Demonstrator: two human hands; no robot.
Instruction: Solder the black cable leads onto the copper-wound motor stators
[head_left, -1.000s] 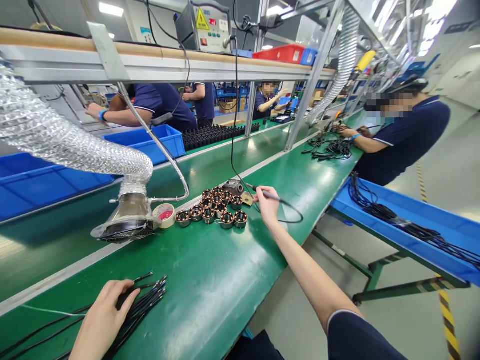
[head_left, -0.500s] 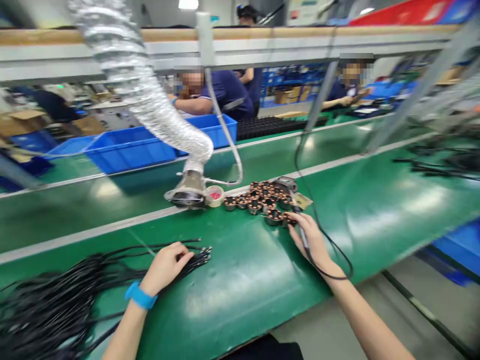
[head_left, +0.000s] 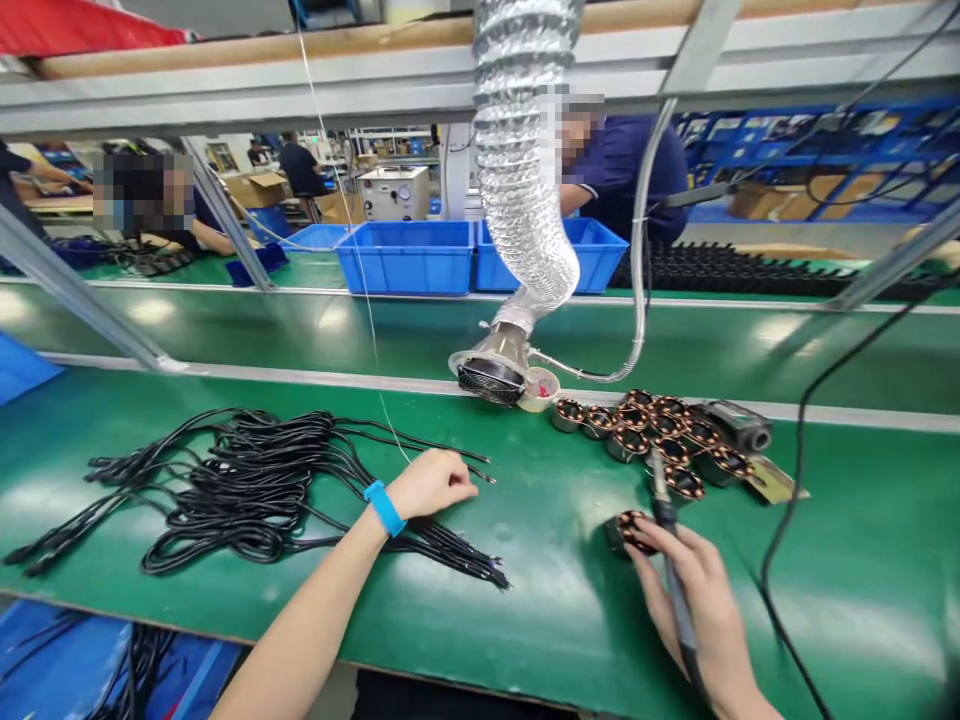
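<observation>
My left hand, with a blue band at the wrist, is curled with its fingers together over the black cables; what it pinches, if anything, is hidden. A thin pale strand runs down to near its knuckles. My right hand holds a grey soldering iron, its tip pointing away from me. The thumb and fingertips of that hand also grip a copper-wound stator, apart from the group of several stators behind it.
A fume duct hangs over the bench, its fan head beside a small round tub. Blue bins stand across the green bench. A black cord hangs at the right. People sit opposite.
The view has swung left. My right hand has drawn a stator toward me, away from the group. My left hand has shifted off the cable ends onto the bundle's upper side.
</observation>
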